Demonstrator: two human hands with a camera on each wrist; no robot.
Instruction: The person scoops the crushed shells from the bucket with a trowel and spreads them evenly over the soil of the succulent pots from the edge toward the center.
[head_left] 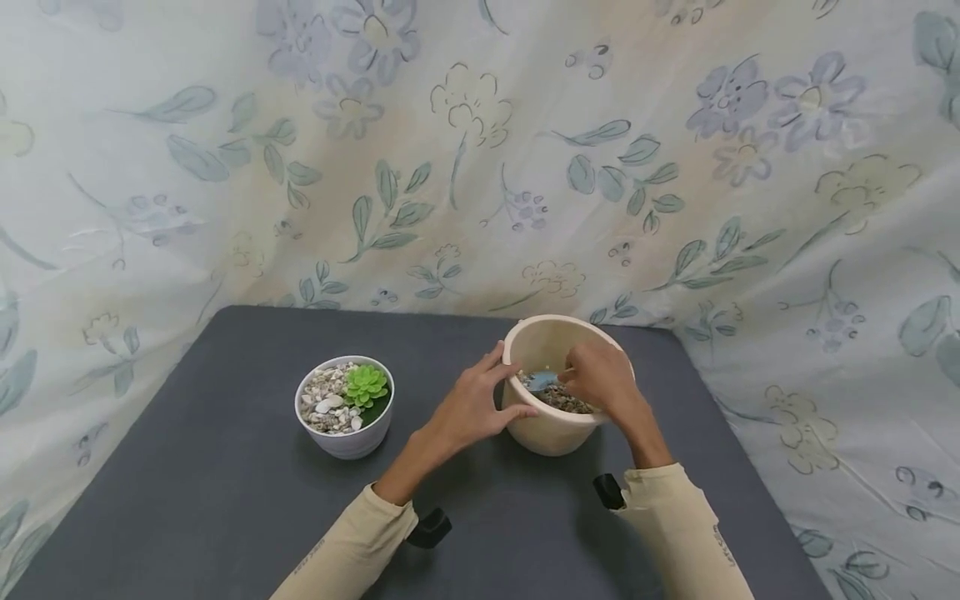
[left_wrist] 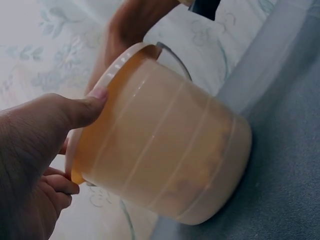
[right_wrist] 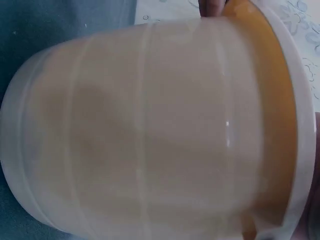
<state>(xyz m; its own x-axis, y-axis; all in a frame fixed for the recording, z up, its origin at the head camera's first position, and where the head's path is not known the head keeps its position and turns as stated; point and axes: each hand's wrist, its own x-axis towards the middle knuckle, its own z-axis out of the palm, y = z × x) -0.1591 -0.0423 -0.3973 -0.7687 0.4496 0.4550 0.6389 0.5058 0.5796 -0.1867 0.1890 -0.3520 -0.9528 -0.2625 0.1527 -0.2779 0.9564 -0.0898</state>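
Note:
A cream plastic bucket (head_left: 551, 433) stands on the table, with loose brown gravelly material (head_left: 564, 400) in its bottom. My left hand (head_left: 472, 400) holds the bucket's rim at its left side; in the left wrist view the thumb (left_wrist: 90, 107) lies over the near rim and the other fingers curl at the far side. Inside the bucket's mouth, my right hand (head_left: 600, 375) is curled around a small light-blue tool (head_left: 540, 381), its blade down at the gravel. The fist hides the rest of the tool. The right wrist view shows mostly the bucket wall (right_wrist: 150, 125).
To the left stands a white bowl (head_left: 348, 446) with pebbles, shells and a green succulent (head_left: 366, 385). The dark grey table (head_left: 225, 467) ends at a floral cloth backdrop (head_left: 465, 208). A curved bucket handle (left_wrist: 176, 61) hangs at the bucket's side.

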